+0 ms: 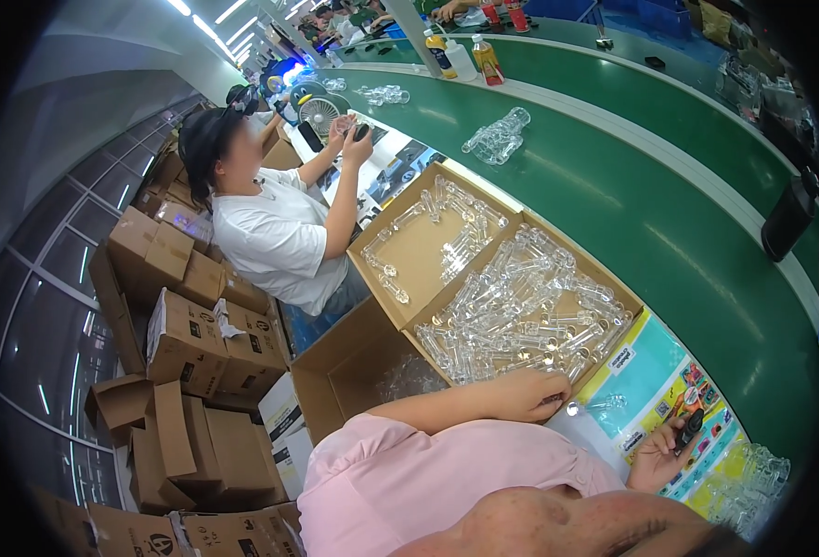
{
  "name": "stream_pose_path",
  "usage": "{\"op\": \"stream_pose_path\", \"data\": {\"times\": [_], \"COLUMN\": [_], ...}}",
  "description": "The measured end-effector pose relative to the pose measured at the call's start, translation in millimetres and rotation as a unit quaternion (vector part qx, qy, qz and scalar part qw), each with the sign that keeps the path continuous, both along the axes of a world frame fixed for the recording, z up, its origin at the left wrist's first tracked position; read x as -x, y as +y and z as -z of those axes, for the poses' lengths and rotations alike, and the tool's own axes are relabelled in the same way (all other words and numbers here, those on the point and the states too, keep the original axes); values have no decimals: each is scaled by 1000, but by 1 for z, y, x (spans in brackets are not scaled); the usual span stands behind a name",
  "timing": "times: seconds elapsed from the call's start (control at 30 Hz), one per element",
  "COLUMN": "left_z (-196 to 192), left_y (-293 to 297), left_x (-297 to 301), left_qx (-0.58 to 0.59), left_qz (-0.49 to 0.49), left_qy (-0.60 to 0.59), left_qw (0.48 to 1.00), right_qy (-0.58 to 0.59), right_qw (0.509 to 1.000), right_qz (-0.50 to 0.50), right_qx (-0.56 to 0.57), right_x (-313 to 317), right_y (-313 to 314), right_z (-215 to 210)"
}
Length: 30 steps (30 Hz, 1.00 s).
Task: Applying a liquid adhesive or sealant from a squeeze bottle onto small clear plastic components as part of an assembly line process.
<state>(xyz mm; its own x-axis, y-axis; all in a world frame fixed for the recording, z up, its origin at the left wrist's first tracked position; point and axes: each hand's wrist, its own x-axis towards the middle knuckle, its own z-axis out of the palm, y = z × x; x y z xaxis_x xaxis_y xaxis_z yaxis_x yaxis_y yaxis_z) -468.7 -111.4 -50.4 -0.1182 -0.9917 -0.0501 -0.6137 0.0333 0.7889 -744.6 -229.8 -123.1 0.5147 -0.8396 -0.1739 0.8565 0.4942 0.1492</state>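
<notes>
My left hand is closed, fingers curled under, at the near edge of a shallow cardboard tray heaped with clear tube-shaped pieces. Whether anything is inside those fingers is hidden. Just right of it a single clear tube-shaped piece lies over the colourful printed sheets on the table. My right hand grips a small black handheld object, whose exact kind I cannot tell. Several more clear pieces are piled to the right of that hand.
A second cardboard tray with fewer clear pieces adjoins the first. Below stands an open carton. At the left, a co-worker in white holds something dark. Beyond runs a green belt with bagged clear pieces. Stacked cartons fill the left.
</notes>
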Motion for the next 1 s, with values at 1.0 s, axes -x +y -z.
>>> {"op": "stream_pose_path", "data": {"times": [1.0], "left_z": [6], "left_y": [-1], "left_x": [0], "left_qx": [84], "left_qz": [-6], "left_qy": [10], "left_qw": [996], "right_qy": [-4], "right_qw": [1000], "right_qz": [0], "right_qx": [1], "right_x": [-2], "right_y": [-1], "right_z": [-8]}}
